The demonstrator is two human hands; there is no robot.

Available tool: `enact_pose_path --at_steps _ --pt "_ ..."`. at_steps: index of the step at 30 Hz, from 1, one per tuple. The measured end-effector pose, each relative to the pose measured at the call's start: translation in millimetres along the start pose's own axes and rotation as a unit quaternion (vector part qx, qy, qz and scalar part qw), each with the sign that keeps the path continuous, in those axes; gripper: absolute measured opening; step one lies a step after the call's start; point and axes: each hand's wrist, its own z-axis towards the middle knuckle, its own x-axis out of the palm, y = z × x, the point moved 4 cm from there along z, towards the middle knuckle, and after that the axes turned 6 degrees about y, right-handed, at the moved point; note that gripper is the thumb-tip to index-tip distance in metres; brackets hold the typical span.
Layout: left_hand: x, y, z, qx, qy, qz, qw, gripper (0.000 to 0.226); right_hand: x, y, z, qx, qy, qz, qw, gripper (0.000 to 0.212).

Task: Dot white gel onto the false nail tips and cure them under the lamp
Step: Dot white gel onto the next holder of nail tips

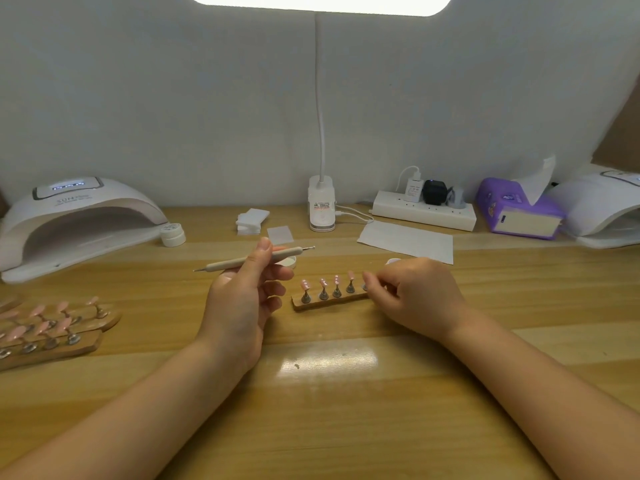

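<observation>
A person sits at a light wooden table (346, 393) with both bare forearms reaching forward. The left hand (242, 296) forms the working grip: thumb and fingers pinch the middle of a slim beige dotting pen with metal ball tips (254, 258), held nearly level, its long axis running left to right. Just right of and slightly below that grip stands a small wooden strip holder (329, 302), also lying left to right, carrying a row of pale pink false nail tips on little metal stands (327, 285); small white marks seem to show on some tips, though they are too small to be sure. The right hand (415, 296) has its fingers curled around the strip's right end, hiding the last stand. A small white open gel pot (289, 261) sits partly hidden just behind the left grip. Far left of the grip, at the table's back edge, a white domed curing lamp (79, 220) opens toward the person. Judging by this, the right hand, already on the strip, would have to carry it leftward past the pen hand to the lamp.
</observation>
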Motion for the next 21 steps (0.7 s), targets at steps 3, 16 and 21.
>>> enact_pose_path --at_steps 3,16,21 --pt "-2 0 0 0.010 -0.023 0.003 1.000 0.031 1 5 1 0.009 0.004 0.000 1.000 0.038" --pt "-6 4 4 0.014 -0.049 -0.033 0.998 0.035 23 8 3 0.118 0.081 0.036 0.989 0.032" --pt "-6 6 5 0.020 -0.035 -0.030 0.999 0.034 22 7 2 0.125 0.078 0.050 0.988 0.028"
